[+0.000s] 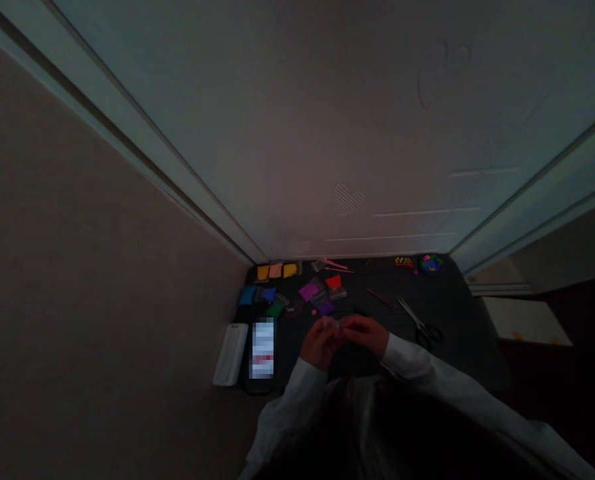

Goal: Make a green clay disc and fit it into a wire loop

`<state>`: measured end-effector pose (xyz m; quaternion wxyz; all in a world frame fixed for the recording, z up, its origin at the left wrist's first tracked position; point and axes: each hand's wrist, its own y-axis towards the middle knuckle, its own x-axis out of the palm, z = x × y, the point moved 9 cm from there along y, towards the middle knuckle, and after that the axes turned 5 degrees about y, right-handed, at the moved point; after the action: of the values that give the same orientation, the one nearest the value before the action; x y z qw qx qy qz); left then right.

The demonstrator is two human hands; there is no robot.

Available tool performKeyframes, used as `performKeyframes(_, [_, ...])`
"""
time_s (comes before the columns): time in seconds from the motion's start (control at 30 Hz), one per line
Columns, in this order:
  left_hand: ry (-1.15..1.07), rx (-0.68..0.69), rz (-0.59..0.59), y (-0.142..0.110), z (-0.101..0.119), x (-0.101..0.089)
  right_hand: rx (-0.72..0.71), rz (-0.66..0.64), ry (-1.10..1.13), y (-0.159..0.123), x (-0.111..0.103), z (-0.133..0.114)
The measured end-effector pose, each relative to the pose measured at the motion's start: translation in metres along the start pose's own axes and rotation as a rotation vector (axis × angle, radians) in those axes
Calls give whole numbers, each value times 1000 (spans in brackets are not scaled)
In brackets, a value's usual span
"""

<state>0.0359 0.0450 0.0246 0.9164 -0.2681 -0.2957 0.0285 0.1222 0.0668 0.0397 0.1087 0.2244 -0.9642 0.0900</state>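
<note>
Fingers narrow: L hand [319,345] & R hand [367,333] both pinch small pale translucent plastic-looking piece [331,325] btwn fingertips; hands approx. equally near. Long axis: cannot tell. Round pink piece [314,312] lies just beyond L hand.

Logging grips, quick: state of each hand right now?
Left hand: closed on a pale item.
Right hand: touching or pinching it; cannot tell which.

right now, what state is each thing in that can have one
phone, screen lit, contents blurred
scissors, lying on the table, blade gap unclear
round container, coloured bits showing
coloured packets, lying out, seals unclear
left hand, fingers closed on a small pale item
right hand, fingers bent beside it, grip unclear
</note>
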Motion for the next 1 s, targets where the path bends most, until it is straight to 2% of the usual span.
performKeyframes(0.1, [46, -1, -54, 1, -5, 4, -29, 36, -14, -4, -6, 1])
performKeyframes(0.2, [128, 40, -116, 4, -5, 5, 11, 94, -7, -5, -14, 7])
performKeyframes(0.3, [284, 86, -158, 7, -4, 3, 54, 64, -2, -8, -14, 9])
performKeyframes(0.43, [420, 85, -88, 11, -7, -8, 36, -11, -62, -13, -8, 6])
performKeyframes(0.7, [450, 209, 74, 11, 7, -9, 80, 84, 29, -21, -19, -2])
performKeyframes(0.83, [506, 209, 153, 6, 13, -10, 54, 97, 27, -24, -19, -8])
performKeyframes(0.9, [525, 192, 156, 4, 14, -8, 31, 151, -51, -24, -23, -10])
performKeyframes(1.0, [495, 186, 64, 1, 13, 3, -6, 222, -235, -24, -29, -14])
